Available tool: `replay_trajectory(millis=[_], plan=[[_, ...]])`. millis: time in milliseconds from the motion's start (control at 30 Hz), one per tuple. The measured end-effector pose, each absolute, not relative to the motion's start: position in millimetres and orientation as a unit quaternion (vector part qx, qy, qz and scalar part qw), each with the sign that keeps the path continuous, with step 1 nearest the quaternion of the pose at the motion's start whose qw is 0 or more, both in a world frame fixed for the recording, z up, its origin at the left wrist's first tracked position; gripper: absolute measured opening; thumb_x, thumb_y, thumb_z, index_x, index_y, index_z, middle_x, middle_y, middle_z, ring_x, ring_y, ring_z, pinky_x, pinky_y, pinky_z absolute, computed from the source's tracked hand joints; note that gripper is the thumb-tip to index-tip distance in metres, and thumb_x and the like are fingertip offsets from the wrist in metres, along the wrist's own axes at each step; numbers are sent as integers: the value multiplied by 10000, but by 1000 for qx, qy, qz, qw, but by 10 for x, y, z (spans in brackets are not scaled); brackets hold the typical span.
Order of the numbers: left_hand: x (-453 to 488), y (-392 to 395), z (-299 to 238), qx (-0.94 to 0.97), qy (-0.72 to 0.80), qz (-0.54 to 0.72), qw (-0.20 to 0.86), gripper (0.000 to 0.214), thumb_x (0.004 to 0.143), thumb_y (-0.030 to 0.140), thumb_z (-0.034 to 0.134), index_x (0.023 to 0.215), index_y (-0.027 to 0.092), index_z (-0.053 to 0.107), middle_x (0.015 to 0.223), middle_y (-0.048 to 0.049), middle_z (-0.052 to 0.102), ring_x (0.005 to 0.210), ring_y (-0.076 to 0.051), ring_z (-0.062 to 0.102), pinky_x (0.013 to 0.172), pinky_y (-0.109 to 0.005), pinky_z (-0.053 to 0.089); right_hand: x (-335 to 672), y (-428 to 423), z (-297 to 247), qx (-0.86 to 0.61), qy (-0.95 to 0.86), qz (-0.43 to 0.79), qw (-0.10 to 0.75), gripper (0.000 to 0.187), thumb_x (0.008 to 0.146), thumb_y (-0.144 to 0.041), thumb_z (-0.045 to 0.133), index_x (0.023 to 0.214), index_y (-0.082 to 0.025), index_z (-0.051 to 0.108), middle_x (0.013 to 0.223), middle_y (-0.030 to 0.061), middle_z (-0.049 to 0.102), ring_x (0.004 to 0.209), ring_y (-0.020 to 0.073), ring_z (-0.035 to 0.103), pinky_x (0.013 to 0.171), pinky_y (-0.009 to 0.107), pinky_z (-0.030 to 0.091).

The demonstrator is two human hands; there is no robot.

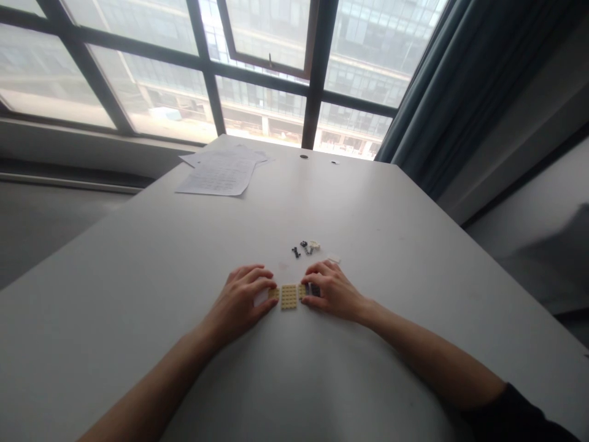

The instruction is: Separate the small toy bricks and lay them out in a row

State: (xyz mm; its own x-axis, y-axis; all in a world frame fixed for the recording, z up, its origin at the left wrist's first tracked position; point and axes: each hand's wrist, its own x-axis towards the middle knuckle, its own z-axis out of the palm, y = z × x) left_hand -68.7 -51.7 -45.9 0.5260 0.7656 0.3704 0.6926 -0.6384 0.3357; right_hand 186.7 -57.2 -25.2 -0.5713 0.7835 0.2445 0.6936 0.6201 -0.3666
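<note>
A tan studded building plate (289,297) lies flat on the white table between my hands. On its left, my left hand (246,294) pinches a smaller tan studded piece (273,294) between thumb and fingers; a narrow gap parts it from the middle plate. My right hand (332,290) grips another tan studded piece (302,291), also a little apart from the plate. Against that piece, partly under my right fingers, is a dark grey part (315,289). My fingers hide much of both held pieces.
Beyond my hands lie a small black part (296,252), a dark and grey part (304,247), a white part (315,245) and a thin white strip (334,259). Printed papers (216,175) rest at the table's far left. Windows and a blue curtain (418,80) stand behind the table (294,380).
</note>
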Motion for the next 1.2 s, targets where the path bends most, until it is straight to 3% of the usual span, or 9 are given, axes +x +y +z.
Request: replay_trajectory(millis=[267,433,767,900,1067,1200], plan=[[-701,-516,-452,868,419,255,79,238,832,414,586,990,255,666,1119,-50,664,1158,-262,521,998,-438,368,1998,-556,-189,-460,-848,109,240,446,769,-385,723,1163,-209,611,1153,86,598,1092,242,498,983,436,391],[-712,-507,-444,853,431,277,101,265,832,442,597,1002,249,661,1128,-54,657,1158,-255,517,994,-428,380,2343,-335,-218,-523,-799,97,281,308,827,-248,650,1130,-196,627,1101,80,614,1051,223,535,956,407,428],[-724,-502,-460,842,439,292,115,273,834,457,595,992,246,664,1113,-57,659,1141,-259,526,985,-438,392,2592,-165,-329,-516,-815,137,225,301,868,-104,515,1111,-202,663,992,66,651,948,186,555,903,330,438],[-731,-496,-457,841,440,295,112,275,829,460,595,983,246,671,1106,-56,663,1135,-260,534,978,-435,400,2582,-132,-310,-508,-823,149,208,293,867,-130,529,1119,-194,664,933,62,634,815,157,557,818,301,451],[-726,-493,-458,842,439,296,109,272,832,453,590,982,242,672,1103,-61,664,1131,-259,538,973,-434,404,2610,-7,-198,-466,-843,224,151,413,824,-130,592,1226,-224,607,892,30,595,735,127,552,732,258,451],[-739,-492,-466,840,439,301,105,277,826,460,591,974,243,679,1098,-61,669,1123,-260,548,967,-427,409,2620,83,-129,-454,-848,252,108,333,819,-157,619,1140,-238,658,878,17,572,720,120,557,735,256,450]])
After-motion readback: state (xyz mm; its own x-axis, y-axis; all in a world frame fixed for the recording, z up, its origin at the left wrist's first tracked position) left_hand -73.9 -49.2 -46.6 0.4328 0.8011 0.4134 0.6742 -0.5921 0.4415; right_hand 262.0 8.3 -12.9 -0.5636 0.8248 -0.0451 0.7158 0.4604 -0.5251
